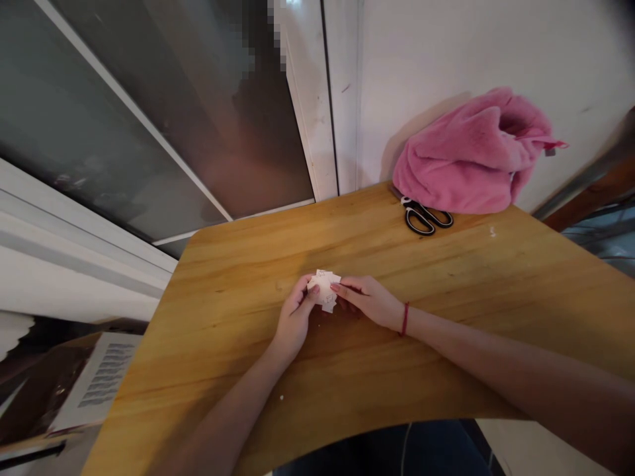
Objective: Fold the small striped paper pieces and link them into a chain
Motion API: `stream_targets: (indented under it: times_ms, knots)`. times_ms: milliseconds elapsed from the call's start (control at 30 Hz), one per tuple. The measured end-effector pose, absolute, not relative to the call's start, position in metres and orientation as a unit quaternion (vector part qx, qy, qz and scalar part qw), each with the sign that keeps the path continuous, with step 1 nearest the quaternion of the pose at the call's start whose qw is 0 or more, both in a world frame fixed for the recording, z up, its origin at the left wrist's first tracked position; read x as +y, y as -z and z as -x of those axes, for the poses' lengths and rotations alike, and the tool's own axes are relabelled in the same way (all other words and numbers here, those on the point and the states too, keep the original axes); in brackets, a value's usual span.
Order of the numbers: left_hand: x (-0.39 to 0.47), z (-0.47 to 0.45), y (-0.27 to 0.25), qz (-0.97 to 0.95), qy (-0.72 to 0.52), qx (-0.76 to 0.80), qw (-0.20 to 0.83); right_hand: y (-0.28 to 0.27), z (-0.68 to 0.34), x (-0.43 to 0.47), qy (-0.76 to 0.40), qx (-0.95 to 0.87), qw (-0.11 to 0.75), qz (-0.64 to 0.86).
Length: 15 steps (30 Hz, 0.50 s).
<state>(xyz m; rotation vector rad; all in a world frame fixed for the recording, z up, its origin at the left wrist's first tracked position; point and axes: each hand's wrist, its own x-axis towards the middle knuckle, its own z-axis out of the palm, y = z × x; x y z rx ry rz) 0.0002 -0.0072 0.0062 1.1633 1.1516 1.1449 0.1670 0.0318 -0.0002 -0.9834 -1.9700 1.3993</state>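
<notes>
Worn on the person's head, the one camera peers forward and down over the wooden table (233, 284), fairly near the left hand (294, 320) and right hand (374, 301), reaching the white wall (436, 53) beyond.

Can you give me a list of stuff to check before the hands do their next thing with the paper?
1. Left hand has the white paper: ok, thumb on top.
2. Right hand has it too: ok, at the right edge.
3. Scissors away from both hands: ok, they lie by the pink cloth.
4. Scissor blades shut: cannot tell, only the handles show clearly.
5. Table free of bits: not ok, a white speck lies on it.
</notes>
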Motion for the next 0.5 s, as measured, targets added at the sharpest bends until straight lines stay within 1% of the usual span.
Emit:
stream_targets:
  times_ms: [233,367,500]
  knots:
    - [-0.0057,0.0025,-0.0058,-0.441,-0.491,0.478,0.579,0.0002,-0.1663,0.0324,-0.579,-0.688,0.276,0.338]
    - [-0.0043,0.0037,-0.0062,-0.426,-0.498,0.475,0.587,-0.0009,-0.1657,0.0325,-0.581,-0.684,0.278,0.343]
    - [-0.004,0.0035,-0.006,-0.428,-0.506,0.489,0.566,-0.0024,-0.1656,0.0315,-0.566,-0.69,0.281,0.352]
